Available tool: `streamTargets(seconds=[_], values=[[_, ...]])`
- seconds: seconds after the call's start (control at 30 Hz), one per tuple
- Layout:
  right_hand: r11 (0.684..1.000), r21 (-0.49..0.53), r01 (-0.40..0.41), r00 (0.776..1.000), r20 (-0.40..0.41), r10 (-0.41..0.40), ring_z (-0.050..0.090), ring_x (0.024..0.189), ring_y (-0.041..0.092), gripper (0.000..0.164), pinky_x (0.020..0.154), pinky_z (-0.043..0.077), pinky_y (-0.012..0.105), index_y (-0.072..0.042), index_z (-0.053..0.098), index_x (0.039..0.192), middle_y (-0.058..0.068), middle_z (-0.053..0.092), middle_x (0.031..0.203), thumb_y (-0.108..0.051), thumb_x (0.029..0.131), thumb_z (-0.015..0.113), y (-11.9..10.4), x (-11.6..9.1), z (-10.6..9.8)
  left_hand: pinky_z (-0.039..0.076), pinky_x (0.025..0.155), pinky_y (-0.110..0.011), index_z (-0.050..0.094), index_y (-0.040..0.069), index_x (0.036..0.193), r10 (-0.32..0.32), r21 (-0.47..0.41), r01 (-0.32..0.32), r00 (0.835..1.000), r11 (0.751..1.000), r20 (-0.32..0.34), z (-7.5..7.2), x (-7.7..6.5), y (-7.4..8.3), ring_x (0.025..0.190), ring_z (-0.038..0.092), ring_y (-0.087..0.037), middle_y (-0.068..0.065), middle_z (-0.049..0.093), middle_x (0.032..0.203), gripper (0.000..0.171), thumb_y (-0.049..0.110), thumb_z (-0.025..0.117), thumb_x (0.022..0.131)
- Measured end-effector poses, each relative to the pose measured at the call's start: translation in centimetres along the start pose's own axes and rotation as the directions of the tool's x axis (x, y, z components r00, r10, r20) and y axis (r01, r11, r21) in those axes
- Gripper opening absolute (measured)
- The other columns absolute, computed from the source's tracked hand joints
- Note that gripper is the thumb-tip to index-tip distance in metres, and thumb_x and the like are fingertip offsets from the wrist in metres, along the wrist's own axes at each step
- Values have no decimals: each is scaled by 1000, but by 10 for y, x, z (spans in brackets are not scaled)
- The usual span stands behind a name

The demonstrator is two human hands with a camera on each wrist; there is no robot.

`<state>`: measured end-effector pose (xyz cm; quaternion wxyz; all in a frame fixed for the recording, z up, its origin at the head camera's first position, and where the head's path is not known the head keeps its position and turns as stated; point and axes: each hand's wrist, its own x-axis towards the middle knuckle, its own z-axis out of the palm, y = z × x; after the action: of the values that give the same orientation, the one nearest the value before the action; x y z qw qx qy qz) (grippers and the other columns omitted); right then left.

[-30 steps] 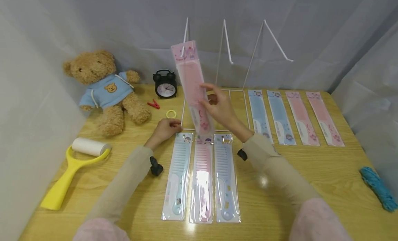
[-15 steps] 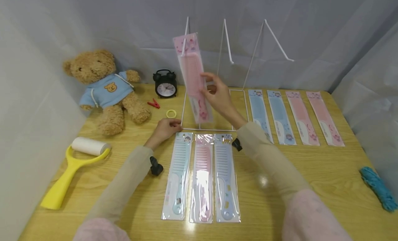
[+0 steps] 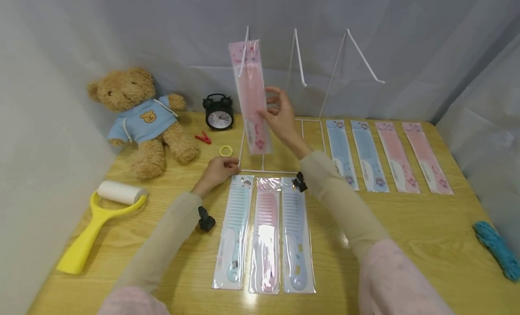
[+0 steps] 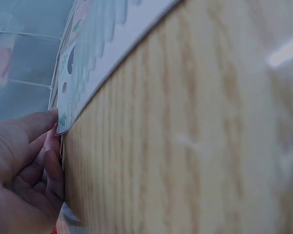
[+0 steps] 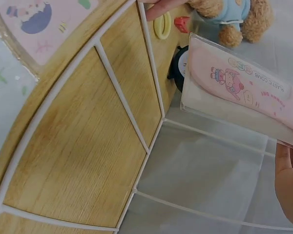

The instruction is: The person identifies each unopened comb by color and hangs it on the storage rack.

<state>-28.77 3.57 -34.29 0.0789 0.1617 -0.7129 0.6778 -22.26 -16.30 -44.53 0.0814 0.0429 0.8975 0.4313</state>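
Note:
My right hand (image 3: 281,118) holds a packaged pink comb (image 3: 253,103) by its right edge, thumb in front and fingers behind. The packet stands nearly upright at the left hook (image 3: 242,64) of a white wire rack (image 3: 323,141). The hook's tip shows in front of the packet's printed top, its rear part behind. In the right wrist view the packet's lower end, lettered "plastic comb" (image 5: 244,85), is off the table. My left hand (image 3: 219,171) pinches the front left corner of the rack's base; in the left wrist view its thumb meets the corner beside a packaged comb (image 4: 66,92).
Three packaged handled combs (image 3: 266,233) lie in front of the rack, several flat comb packets (image 3: 393,157) to its right. At left are a teddy bear (image 3: 142,121), black alarm clock (image 3: 219,113), red clip (image 3: 204,137), yellow ring (image 3: 225,151) and lint roller (image 3: 91,220). Blue yarn (image 3: 496,251) lies far right.
My right hand has carried the pink comb packet upward and back along the left hook, and the packet hangs straighter. My left hand keeps its place at the rack's corner.

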Motion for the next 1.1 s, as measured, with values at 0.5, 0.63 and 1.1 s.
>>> streamTargets(seconds=[0.5,0.63,1.1], values=[[996,-40,-75,997,-2,75,61,95,31,46,88,51,31,8,45,126,29,59,111,9,84,64,6,21,-8,48,82,-33,64,-7,116,3,-2,-3,1000,1000,-10,2,0,2,91,63,-27,-19,68,98,33,11,66,89],[996,-59,-66,998,16,67,59,98,29,37,90,49,29,13,50,119,30,59,113,8,85,63,8,23,-9,48,81,-33,64,-8,115,14,-5,-14,1000,1000,-19,1,-1,3,90,63,-28,-20,68,97,32,10,66,88],[982,-154,-108,994,14,111,59,97,25,25,89,48,27,10,57,115,24,62,109,-2,92,59,5,24,-10,49,81,-35,64,-6,116,-6,-2,6,1000,1000,-19,2,-1,0,91,62,-28,-19,68,99,32,12,65,90]])
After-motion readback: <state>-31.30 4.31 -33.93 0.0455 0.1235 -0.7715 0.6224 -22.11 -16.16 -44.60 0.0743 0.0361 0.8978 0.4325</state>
